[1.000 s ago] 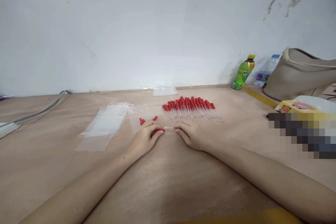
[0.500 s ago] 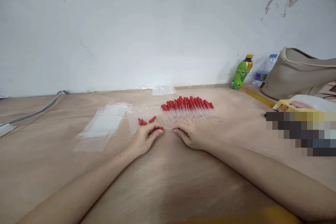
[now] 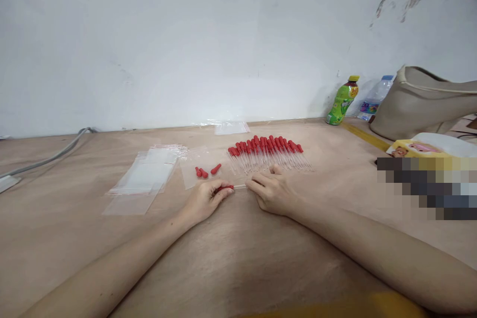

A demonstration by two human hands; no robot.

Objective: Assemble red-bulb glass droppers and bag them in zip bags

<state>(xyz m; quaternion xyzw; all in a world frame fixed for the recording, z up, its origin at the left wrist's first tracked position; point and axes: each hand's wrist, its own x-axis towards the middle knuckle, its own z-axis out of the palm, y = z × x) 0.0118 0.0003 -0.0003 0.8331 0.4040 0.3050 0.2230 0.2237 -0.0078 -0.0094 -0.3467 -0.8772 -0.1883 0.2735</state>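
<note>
Between the thumb and fingers of my left hand (image 3: 209,199) is a red rubber bulb (image 3: 228,188), partly hidden by the fingers. A thin clear tube (image 3: 240,186) runs from the bulb to my right hand (image 3: 269,192), whose thumb and fingers pinch its other end. Just beyond my right hand lies a row of clear droppers (image 3: 266,154) with red bulbs pointing toward the wall. Several loose red bulbs (image 3: 215,169) rest on a clear plastic bag (image 3: 188,171) beyond my left hand.
Clear zip bags (image 3: 143,174) are stacked at the left, and another bag (image 3: 231,128) lies by the wall. A grey cable (image 3: 59,153) is at far left. A green bottle (image 3: 341,103), a clear bottle (image 3: 376,95), a beige handbag (image 3: 421,104) and a yellow package (image 3: 413,147) stand right.
The fingers of my right hand have shifted on the tube, with one finger now raised toward the droppers. My left hand keeps hold of the red bulb, slightly lower in view.
</note>
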